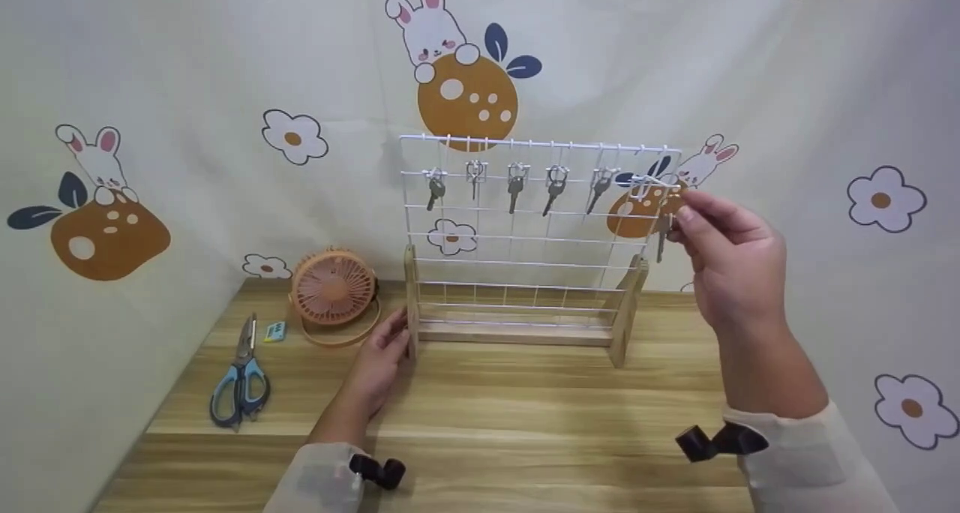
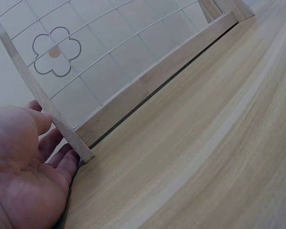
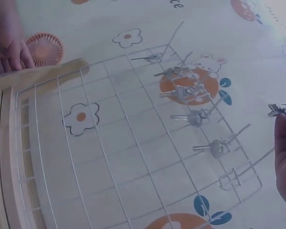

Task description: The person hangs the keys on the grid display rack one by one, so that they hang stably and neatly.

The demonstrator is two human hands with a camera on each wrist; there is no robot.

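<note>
A white wire grid rack [image 1: 517, 262] with wooden feet stands upright on the table. Several keys [image 1: 516, 190] hang from hooks along its upper part. At the upper right, a hook [image 1: 651, 183] sticks forward with no key on it. Close to that hook's tip, my right hand [image 1: 739, 265] pinches a key [image 3: 277, 109] by its ring end, and the blade hangs below the fingers. My left hand [image 2: 26, 167] holds the rack's left wooden upright [image 2: 43, 100] low down, thumb at its edge and fingers partly hidden behind it.
Left of the rack is an orange fan [image 1: 334, 288] on a ring stand. A small blue-and-yellow item [image 1: 275, 331] lies beside it, with blue-handled scissors [image 1: 241, 382] further left. A printed cloth [image 1: 225, 40] hangs behind the wooden table [image 1: 525, 423].
</note>
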